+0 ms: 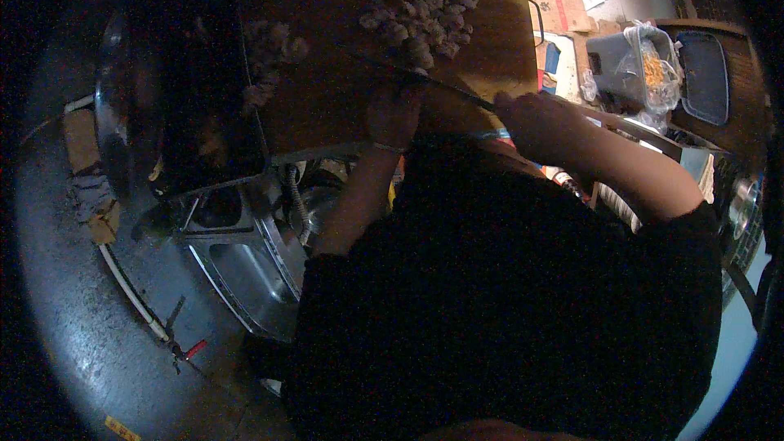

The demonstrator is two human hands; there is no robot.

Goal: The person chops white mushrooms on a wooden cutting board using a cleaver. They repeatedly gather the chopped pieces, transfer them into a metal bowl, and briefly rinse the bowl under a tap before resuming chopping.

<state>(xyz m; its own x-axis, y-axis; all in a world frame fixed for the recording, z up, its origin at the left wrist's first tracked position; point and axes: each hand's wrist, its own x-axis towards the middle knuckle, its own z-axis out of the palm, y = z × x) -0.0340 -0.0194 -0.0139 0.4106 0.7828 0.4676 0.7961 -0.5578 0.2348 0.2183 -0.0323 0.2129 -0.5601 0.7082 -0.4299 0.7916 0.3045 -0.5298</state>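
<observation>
My right hand (530,122) grips the handle of a long knife (453,90), whose dark blade runs left across a wooden board (502,30). Close to the blade, my left hand (395,113) is low over the board's near part; deep shadow hides its fingers and anything in them. Beyond the knife lies a large heap of pale, knobbly food pieces (425,6), their kind unclear in the dim light. A smaller heap of similar pieces (272,52) sits at the board's left edge, beside a dark, rimmed container (265,141) with dim contents.
At right stands a grey bin (615,70) lined with a plastic bag holding orange-yellow food, beside a dark lid (704,76). A cardboard box (557,0) is behind. Lower left are a stainless steel sink (245,275), a white pipe (131,294) and a red handle (196,349).
</observation>
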